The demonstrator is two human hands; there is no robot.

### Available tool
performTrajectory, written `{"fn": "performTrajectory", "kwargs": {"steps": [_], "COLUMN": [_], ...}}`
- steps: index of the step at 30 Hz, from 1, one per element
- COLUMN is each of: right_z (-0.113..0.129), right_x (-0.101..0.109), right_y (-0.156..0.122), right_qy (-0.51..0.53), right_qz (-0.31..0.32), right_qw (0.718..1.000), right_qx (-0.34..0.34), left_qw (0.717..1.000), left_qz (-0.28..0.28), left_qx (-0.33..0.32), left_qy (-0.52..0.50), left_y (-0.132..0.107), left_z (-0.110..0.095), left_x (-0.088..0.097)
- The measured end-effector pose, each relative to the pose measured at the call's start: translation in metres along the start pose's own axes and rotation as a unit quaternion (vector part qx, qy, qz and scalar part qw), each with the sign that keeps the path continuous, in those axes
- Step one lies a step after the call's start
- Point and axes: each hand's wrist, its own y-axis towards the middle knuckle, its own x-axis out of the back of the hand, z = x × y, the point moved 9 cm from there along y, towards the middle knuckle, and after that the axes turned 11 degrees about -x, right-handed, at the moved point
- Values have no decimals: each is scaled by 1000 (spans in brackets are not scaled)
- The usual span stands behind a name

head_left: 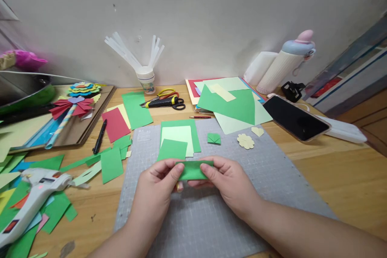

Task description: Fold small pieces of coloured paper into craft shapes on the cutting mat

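Observation:
Between my two hands is a small strip of green paper (192, 170), held level above the grey cutting mat (193, 221). My left hand (160, 187) pinches its left end, thumb on top. The right end is pinched by my right hand (231, 183) in the same way; fingers show below the strip. Whether the paper is folded, I cannot tell. Just beyond lie a green paper square (173, 150), a pale green sheet (181, 132) and a larger green sheet (196, 137). A small green folded paper piece (214, 138) and a cream scalloped flower (246, 141) rest farther right.
A white glue gun (39, 191) lies on green scraps at the left. Behind the mat are a box cutter (161, 102), scissors (179, 104) and a paper cup of strips (146, 80). A paper stack (229, 102), phone (294, 117) and bottle (286, 64) are at the right.

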Motion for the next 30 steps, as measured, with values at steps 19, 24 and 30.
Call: {"fn": "performTrajectory", "kwargs": {"steps": [19, 24, 30], "right_z": [4, 4, 3], "right_x": [-2, -2, -2], "right_y": [0, 0, -2], "right_qy": [2, 0, -11], "right_qz": [7, 10, 10], "right_qw": [1000, 1000, 1000], "right_qx": [4, 7, -9], "left_qw": [1000, 1000, 1000], "left_qz": [-15, -12, -12], "left_qx": [12, 4, -8], "left_qy": [-25, -21, -12], "left_y": [1, 0, -2], "left_z": [5, 3, 2], "left_x": [1, 0, 1]}}
